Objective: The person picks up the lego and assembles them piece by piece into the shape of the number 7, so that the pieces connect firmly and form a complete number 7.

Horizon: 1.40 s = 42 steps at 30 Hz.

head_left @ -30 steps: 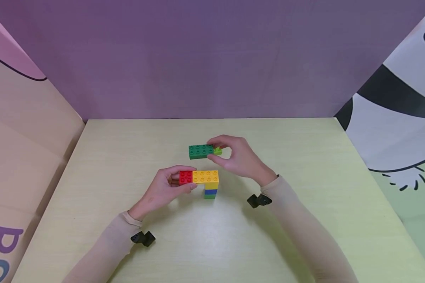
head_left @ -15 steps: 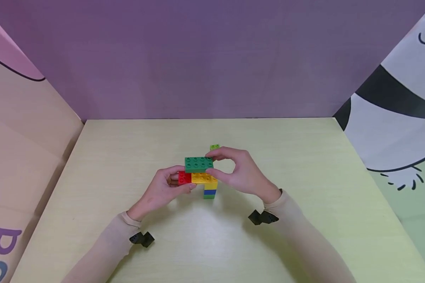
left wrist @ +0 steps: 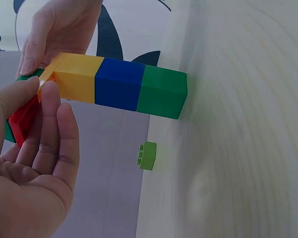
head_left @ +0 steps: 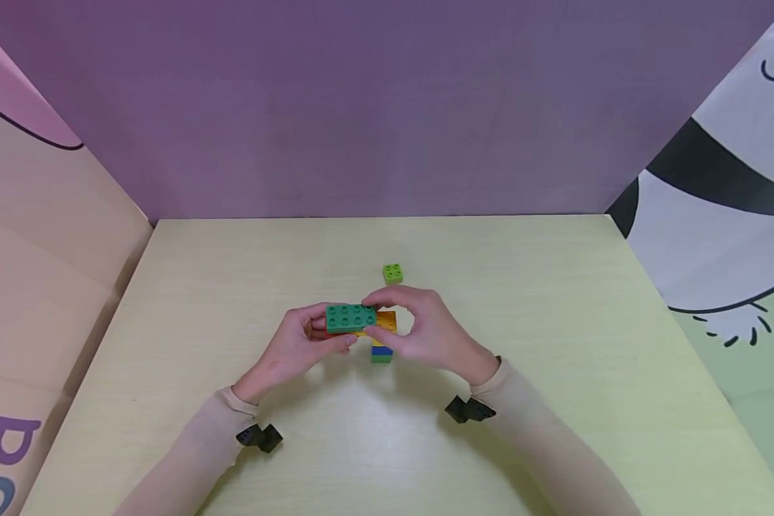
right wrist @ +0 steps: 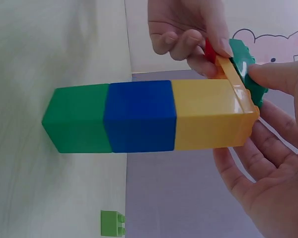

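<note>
A column of toy building bricks rises from the table: a green brick [right wrist: 79,119] at the bottom, a blue brick [right wrist: 140,116], then a yellow brick [right wrist: 203,114]. Across its top lies a flatter yellow-orange brick [head_left: 388,320] reaching left, with a red brick [left wrist: 24,121] at its far end. My left hand [head_left: 299,337] grips the red brick between thumb and fingers. Between thumb and fingertips my right hand [head_left: 426,326] pinches the right end of a long dark green brick [head_left: 351,318], which overlaps the red brick and part of the yellow-orange one from above.
Behind the column, a small lime green brick [head_left: 392,273] rests on the pale wooden table [head_left: 245,265]. A purple panel [head_left: 387,107] stands along the back edge, with printed panels at both sides.
My right hand has brought the dark green brick toward me and left, over the red and yellow-orange bricks. The lime brick has come into full view. My left hand stays in place.
</note>
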{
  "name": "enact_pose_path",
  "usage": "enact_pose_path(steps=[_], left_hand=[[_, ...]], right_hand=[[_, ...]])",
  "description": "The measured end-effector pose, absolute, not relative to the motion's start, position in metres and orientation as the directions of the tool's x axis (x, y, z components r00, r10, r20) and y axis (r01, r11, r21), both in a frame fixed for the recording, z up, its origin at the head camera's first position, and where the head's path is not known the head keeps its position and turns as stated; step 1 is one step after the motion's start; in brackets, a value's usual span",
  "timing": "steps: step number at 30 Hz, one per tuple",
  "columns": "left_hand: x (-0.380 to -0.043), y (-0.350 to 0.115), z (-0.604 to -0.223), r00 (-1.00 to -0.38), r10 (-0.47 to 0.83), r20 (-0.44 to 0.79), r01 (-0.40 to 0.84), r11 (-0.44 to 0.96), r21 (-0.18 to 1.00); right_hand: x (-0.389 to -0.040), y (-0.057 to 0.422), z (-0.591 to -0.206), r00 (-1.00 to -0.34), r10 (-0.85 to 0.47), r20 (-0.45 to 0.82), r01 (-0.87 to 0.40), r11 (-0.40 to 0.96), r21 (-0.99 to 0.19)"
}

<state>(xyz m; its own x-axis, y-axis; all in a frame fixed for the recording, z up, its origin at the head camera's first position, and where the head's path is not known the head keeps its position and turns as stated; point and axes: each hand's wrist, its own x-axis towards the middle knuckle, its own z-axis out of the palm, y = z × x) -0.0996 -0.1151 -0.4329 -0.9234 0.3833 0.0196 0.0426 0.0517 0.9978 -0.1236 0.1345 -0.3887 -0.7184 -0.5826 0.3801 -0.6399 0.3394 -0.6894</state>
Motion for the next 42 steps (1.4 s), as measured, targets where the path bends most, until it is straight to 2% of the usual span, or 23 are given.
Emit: enact_pose_path(steps=[13,21,25,35,39,42], left_hand=[[-0.1,-0.115,-0.427,-0.929,0.37,-0.009,0.041,0.127,0.991],[-0.102,-0.118,-0.424,-0.912,0.407,0.059,0.059,-0.012,0.998],[-0.102,-0.116,-0.421,-0.932,0.361,-0.008,-0.005,0.009,1.0],[-0.101,-0.113,-0.407,-0.937,0.329,-0.117,-0.123,0.003,0.992],[-0.102,-0.112,-0.405,-0.934,0.341,-0.103,-0.103,0.018,0.995],[-0.1,-0.114,-0.401,-0.935,0.353,-0.043,-0.014,0.082,0.997]], right_hand=[[-0.121,0.131,-0.39,-0.694,-0.593,0.408,-0.683,0.361,-0.635],[-0.121,0.128,-0.391,-0.698,-0.594,0.401,-0.677,0.364,-0.64],[-0.121,0.128,-0.392,-0.7,-0.594,0.397,-0.673,0.362,-0.645],[-0.12,0.129,-0.394,-0.704,-0.574,0.417,-0.666,0.33,-0.669],[-0.121,0.13,-0.397,-0.705,-0.561,0.434,-0.663,0.304,-0.684],[-0.121,0.13,-0.398,-0.707,-0.552,0.441,-0.659,0.288,-0.695]])
